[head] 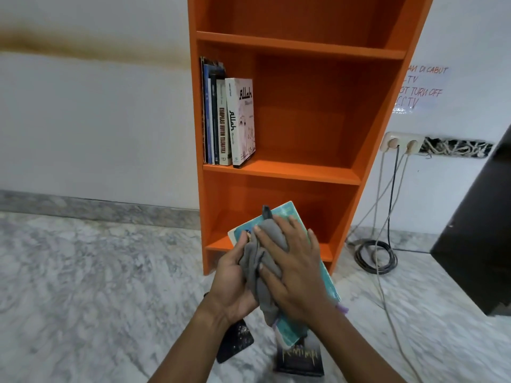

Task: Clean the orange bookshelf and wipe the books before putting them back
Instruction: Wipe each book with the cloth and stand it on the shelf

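Observation:
An orange bookshelf (304, 172) stands against the white wall. Several books (229, 120) stand upright at the left end of its middle shelf. In front of the lowest shelf I hold a teal book (287, 214), tilted. My left hand (232, 280) grips its left edge from below. My right hand (293, 266) lies flat, fingers spread, pressing a grey cloth (262, 277) onto the cover. The cloth hangs down between both hands.
Two dark books (301, 357) lie on the marble floor below my arms. To the right of the shelf are wall sockets (401, 143) with cables (378, 255) coiled on the floor, and a dark cabinet (481, 233) at far right.

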`<control>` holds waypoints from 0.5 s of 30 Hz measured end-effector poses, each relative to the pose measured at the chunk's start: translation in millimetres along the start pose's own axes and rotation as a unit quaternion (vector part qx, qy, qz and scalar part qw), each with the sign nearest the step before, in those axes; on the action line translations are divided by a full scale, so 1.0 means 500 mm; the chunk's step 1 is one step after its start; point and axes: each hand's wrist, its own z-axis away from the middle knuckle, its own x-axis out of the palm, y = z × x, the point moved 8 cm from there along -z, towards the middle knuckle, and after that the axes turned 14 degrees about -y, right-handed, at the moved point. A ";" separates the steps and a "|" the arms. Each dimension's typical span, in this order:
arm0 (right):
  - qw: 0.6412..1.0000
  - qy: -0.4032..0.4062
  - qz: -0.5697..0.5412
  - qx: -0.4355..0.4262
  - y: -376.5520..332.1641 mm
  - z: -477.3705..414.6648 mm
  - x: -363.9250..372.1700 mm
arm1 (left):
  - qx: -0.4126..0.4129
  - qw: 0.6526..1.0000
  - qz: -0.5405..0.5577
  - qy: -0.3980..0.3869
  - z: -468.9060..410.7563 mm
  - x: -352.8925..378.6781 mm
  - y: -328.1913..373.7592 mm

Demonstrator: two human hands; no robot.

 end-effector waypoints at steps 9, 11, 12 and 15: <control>0.977 0.020 -0.196 0.086 0.111 -0.007 -0.001 | 0.024 0.998 0.019 0.049 -0.006 -0.029 -0.011; 0.971 0.006 -0.220 0.098 0.119 0.000 0.012 | 0.042 0.996 0.013 0.079 -0.007 -0.050 0.006; 0.967 0.000 -0.231 0.105 0.123 0.005 0.019 | 0.052 0.994 0.012 0.093 -0.006 -0.059 0.016; 0.954 0.007 -0.282 0.106 0.136 0.016 0.040 | 0.085 0.990 0.010 0.115 0.000 -0.080 0.051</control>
